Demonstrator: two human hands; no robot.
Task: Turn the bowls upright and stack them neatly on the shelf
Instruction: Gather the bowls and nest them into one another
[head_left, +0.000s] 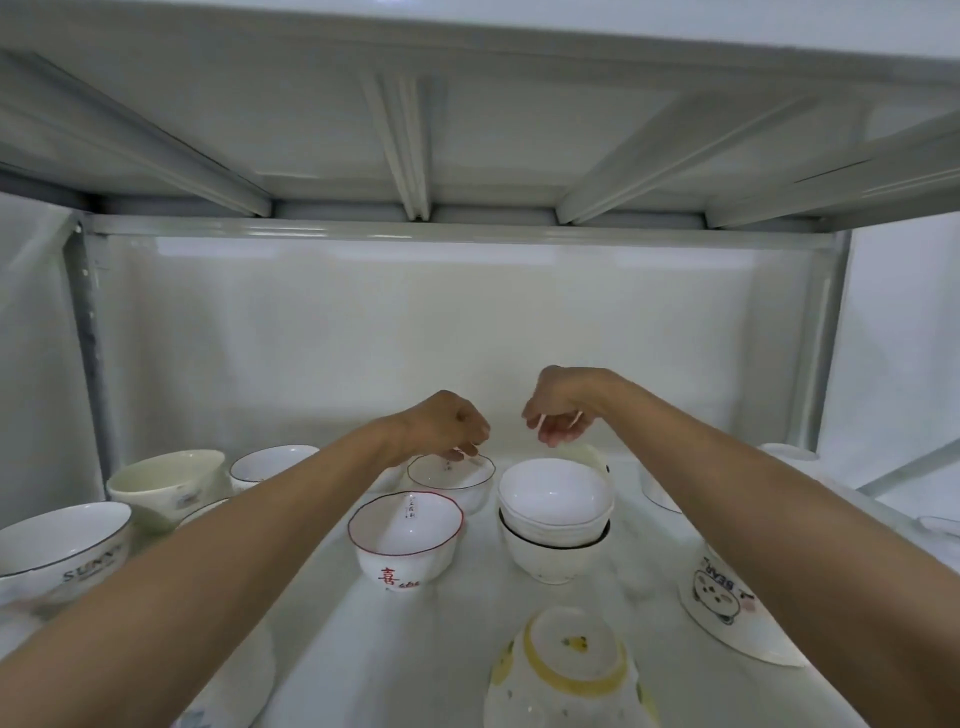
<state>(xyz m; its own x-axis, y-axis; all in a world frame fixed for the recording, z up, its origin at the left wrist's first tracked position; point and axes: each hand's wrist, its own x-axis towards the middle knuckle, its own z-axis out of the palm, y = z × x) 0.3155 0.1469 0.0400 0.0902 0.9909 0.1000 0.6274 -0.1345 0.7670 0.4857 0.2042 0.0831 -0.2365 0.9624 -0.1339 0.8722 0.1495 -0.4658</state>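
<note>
Nearest, yellow-ringed glossy ceramic bowl (569, 670) lies inverted on white shelf (457, 649), red-rimmed bowl (405, 540) and two-bowl stack (555, 519) upright behind; left hand (451, 427) and right hand (558, 410) hover loosely curled, empty, fingertips partly hidden.

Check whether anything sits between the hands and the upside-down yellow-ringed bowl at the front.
Nothing visible blocks it. The yellow-ringed bowl lies nearer than both hands, which hover over the back bowls. The stack of white bowls stands behind it, outside a straight pull-back path.
</note>
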